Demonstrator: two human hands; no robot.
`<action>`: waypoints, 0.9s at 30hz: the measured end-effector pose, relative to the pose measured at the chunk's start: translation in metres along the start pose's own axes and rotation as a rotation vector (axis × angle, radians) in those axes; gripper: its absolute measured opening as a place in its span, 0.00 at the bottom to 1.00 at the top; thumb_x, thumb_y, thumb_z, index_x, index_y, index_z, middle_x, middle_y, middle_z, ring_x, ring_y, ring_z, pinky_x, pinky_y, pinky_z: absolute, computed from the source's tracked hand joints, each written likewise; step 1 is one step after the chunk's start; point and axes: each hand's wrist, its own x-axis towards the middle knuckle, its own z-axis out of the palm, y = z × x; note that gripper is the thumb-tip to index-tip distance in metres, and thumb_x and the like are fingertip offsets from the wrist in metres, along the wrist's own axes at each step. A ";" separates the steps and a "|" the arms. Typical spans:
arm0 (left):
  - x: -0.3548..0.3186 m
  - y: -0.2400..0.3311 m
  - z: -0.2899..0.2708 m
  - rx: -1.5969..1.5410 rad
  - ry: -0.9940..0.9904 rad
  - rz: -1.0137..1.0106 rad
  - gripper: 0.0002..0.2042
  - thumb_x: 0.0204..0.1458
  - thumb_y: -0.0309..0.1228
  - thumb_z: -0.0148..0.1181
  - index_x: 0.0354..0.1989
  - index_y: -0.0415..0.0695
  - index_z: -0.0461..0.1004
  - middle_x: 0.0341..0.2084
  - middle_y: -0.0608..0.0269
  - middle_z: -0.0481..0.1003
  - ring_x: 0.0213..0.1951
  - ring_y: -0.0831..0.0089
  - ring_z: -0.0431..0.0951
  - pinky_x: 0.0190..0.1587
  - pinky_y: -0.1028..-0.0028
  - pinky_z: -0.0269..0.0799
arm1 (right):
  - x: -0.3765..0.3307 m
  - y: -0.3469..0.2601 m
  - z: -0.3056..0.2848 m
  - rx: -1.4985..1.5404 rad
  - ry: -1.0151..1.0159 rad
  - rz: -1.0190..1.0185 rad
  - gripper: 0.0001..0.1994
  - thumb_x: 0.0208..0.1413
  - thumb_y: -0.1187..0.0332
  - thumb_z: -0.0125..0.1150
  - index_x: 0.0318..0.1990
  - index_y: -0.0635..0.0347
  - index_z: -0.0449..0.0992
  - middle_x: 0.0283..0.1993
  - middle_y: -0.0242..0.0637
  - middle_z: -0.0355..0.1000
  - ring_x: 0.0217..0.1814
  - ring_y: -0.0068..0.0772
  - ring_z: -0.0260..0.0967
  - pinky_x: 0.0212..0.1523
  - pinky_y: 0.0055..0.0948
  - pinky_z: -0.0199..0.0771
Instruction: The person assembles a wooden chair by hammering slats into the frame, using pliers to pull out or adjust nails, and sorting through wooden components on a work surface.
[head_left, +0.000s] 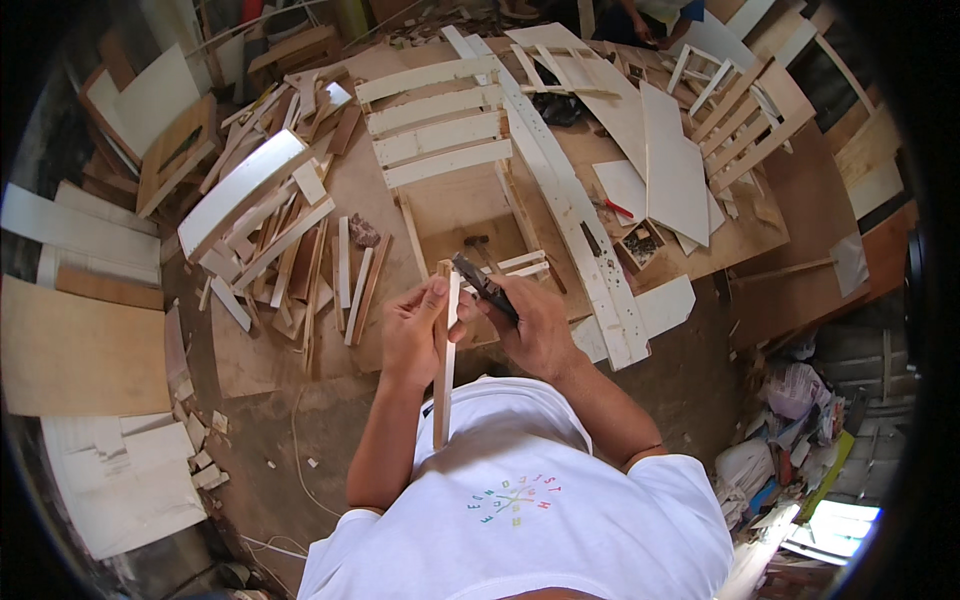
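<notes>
My left hand (pixel 410 325) is closed around a narrow wooden strip (pixel 444 375), holding it upright close to my chest. In my right hand (pixel 537 325) is a dark pair of pliers (pixel 484 287), its jaws at the strip's top end. Whether the jaws grip anything there is too small to tell. Just beyond my hands, a hammer (pixel 478 243) lies by a slatted wooden frame (pixel 440 151) on the worktable (pixel 345 375). Pale slats run across the frame's far part.
Loose wood offcuts (pixel 290 250) are heaped at the left. A long white board (pixel 570 200) crosses the table to the right, near red-handled pliers (pixel 618 208) and a small box of nails (pixel 640 243). Another person's arm (pixel 640 25) shows at the far edge.
</notes>
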 end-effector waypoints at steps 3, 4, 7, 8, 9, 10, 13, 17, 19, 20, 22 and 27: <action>-0.006 0.002 0.000 0.024 0.057 -0.031 0.14 0.66 0.35 0.62 0.46 0.34 0.80 0.34 0.55 0.81 0.30 0.76 0.78 0.25 0.76 0.69 | -0.016 -0.004 -0.003 0.204 0.220 0.042 0.13 0.60 0.73 0.67 0.51 0.65 0.76 0.36 0.44 0.78 0.33 0.42 0.78 0.35 0.36 0.76; -0.002 0.001 -0.001 0.031 0.017 -0.017 0.14 0.65 0.36 0.62 0.47 0.35 0.80 0.33 0.56 0.80 0.30 0.76 0.77 0.25 0.76 0.68 | -0.014 -0.007 -0.003 0.258 0.273 0.012 0.13 0.61 0.71 0.66 0.51 0.66 0.76 0.34 0.44 0.77 0.32 0.42 0.78 0.34 0.35 0.75; 0.004 -0.003 -0.002 0.076 0.028 -0.018 0.19 0.65 0.39 0.63 0.52 0.32 0.78 0.33 0.56 0.80 0.28 0.76 0.77 0.26 0.76 0.68 | -0.005 -0.002 0.004 -0.064 0.031 0.042 0.12 0.64 0.70 0.65 0.51 0.67 0.75 0.35 0.42 0.78 0.31 0.36 0.77 0.35 0.33 0.76; 0.003 -0.001 -0.005 0.088 0.028 -0.015 0.17 0.65 0.38 0.63 0.49 0.33 0.79 0.32 0.57 0.81 0.28 0.76 0.77 0.26 0.77 0.68 | -0.010 -0.002 0.002 -0.010 0.055 0.079 0.12 0.62 0.72 0.65 0.51 0.65 0.76 0.35 0.43 0.77 0.32 0.41 0.77 0.35 0.35 0.76; 0.002 -0.001 -0.006 0.104 0.021 -0.005 0.16 0.65 0.38 0.63 0.47 0.34 0.80 0.32 0.57 0.80 0.29 0.76 0.77 0.25 0.76 0.68 | -0.012 -0.005 0.002 0.060 0.110 0.070 0.12 0.62 0.72 0.66 0.51 0.65 0.76 0.35 0.44 0.77 0.33 0.43 0.77 0.36 0.37 0.76; 0.001 -0.001 -0.005 0.119 0.015 0.005 0.15 0.64 0.38 0.63 0.46 0.34 0.81 0.32 0.58 0.80 0.29 0.76 0.77 0.25 0.76 0.68 | -0.014 -0.009 0.001 0.130 0.164 0.062 0.12 0.61 0.73 0.66 0.50 0.64 0.76 0.35 0.44 0.77 0.34 0.45 0.77 0.37 0.38 0.76; 0.002 0.002 -0.001 0.129 -0.007 -0.020 0.15 0.64 0.37 0.64 0.44 0.35 0.82 0.31 0.59 0.80 0.28 0.77 0.77 0.25 0.77 0.69 | -0.005 -0.016 0.002 0.034 0.115 0.023 0.11 0.60 0.74 0.66 0.49 0.63 0.77 0.37 0.44 0.77 0.37 0.49 0.77 0.39 0.40 0.76; -0.002 0.002 0.003 0.172 0.021 -0.002 0.14 0.64 0.37 0.64 0.42 0.35 0.82 0.30 0.59 0.81 0.26 0.78 0.76 0.23 0.78 0.69 | -0.014 -0.014 0.008 0.153 0.094 0.122 0.11 0.59 0.72 0.67 0.48 0.60 0.76 0.39 0.46 0.76 0.41 0.55 0.76 0.41 0.44 0.75; 0.000 0.005 0.006 0.205 -0.022 0.007 0.14 0.64 0.36 0.64 0.42 0.35 0.82 0.30 0.59 0.81 0.26 0.78 0.76 0.24 0.78 0.69 | -0.004 -0.014 0.011 0.107 0.045 0.150 0.11 0.59 0.73 0.67 0.48 0.61 0.76 0.38 0.46 0.76 0.41 0.55 0.76 0.40 0.44 0.75; 0.005 0.000 -0.006 0.137 -0.036 -0.021 0.13 0.64 0.36 0.64 0.42 0.35 0.82 0.29 0.60 0.81 0.27 0.78 0.77 0.24 0.78 0.69 | -0.001 -0.017 0.008 0.049 0.030 0.129 0.10 0.59 0.73 0.66 0.48 0.60 0.76 0.37 0.46 0.76 0.40 0.55 0.76 0.39 0.44 0.75; 0.001 0.003 -0.006 0.171 0.020 -0.010 0.13 0.65 0.36 0.63 0.43 0.35 0.82 0.29 0.60 0.81 0.27 0.79 0.77 0.24 0.79 0.70 | -0.008 -0.017 0.004 0.193 0.089 0.166 0.10 0.60 0.72 0.66 0.48 0.60 0.77 0.36 0.45 0.76 0.38 0.53 0.76 0.38 0.43 0.75; 0.004 0.000 -0.007 0.291 0.033 0.005 0.14 0.63 0.36 0.65 0.44 0.34 0.82 0.29 0.60 0.81 0.28 0.78 0.78 0.24 0.77 0.71 | -0.005 -0.010 0.015 0.181 0.013 0.233 0.13 0.61 0.67 0.69 0.49 0.61 0.77 0.35 0.41 0.76 0.34 0.41 0.77 0.36 0.37 0.75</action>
